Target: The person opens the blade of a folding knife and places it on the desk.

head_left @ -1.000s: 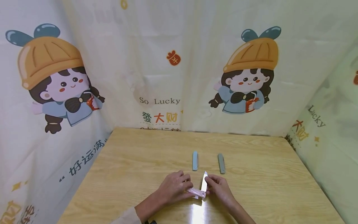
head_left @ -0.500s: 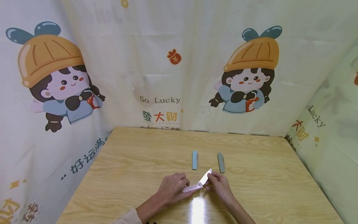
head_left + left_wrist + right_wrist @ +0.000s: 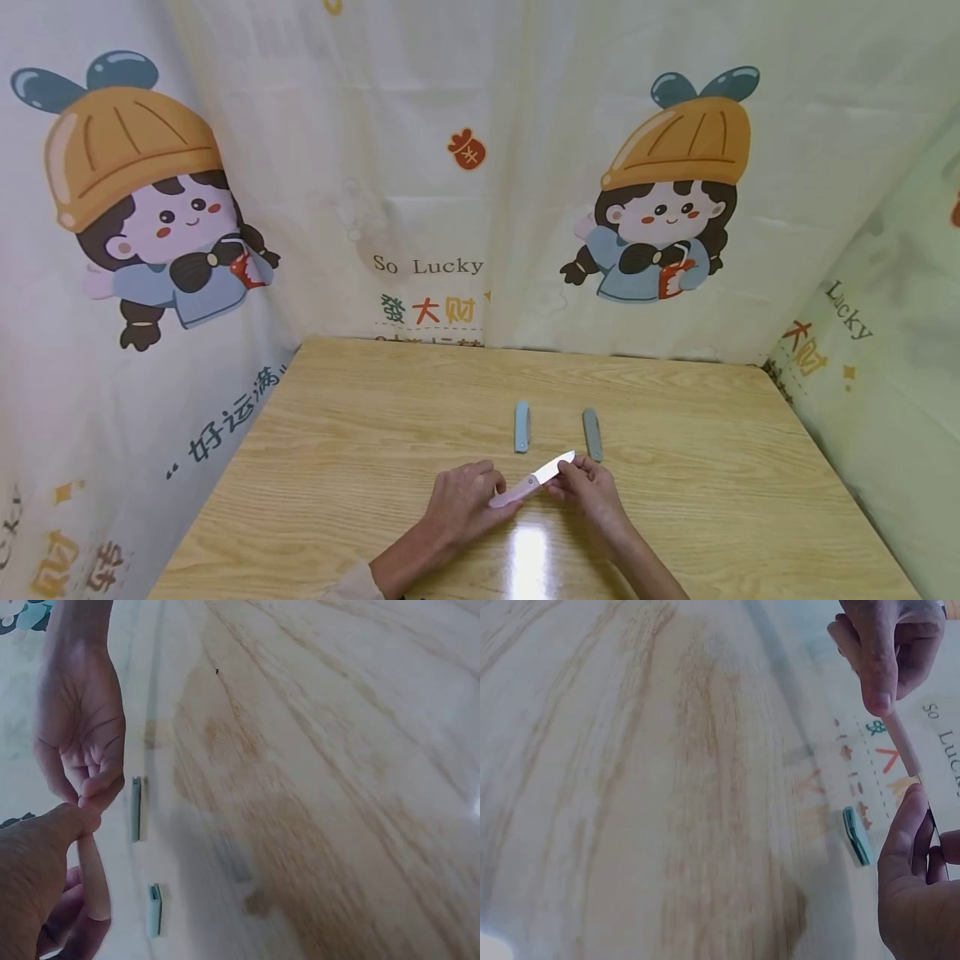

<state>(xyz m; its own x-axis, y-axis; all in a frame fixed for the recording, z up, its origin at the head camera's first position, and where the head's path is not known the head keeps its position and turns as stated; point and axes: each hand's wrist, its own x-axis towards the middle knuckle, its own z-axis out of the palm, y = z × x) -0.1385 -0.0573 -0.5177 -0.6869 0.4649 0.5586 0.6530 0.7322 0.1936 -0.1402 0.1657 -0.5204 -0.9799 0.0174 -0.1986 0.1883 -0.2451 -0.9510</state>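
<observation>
I have the left hand (image 3: 461, 500) gripping the pink handle (image 3: 517, 492) of an unfolded folding knife (image 3: 531, 482), its back turned up, its thumb stretched along the near side and its fingers bent behind. That forearm slants in from the lower left, with a pale sleeve (image 3: 356, 582) at its edge. The right hand (image 3: 596, 497) reaches in from the lower right and pinches the bright blade (image 3: 553, 469) between thumb and fingers, near the tip. I see the knife held above the table, tilted, blade up and to the right. Just beyond it lie a closed light-blue folding knife (image 3: 522, 427) and, beside that, a closed grey-green folding knife (image 3: 592, 435), both on the wood-grain table (image 3: 375, 417). A cartoon-printed curtain (image 3: 525, 200) hangs behind.
</observation>
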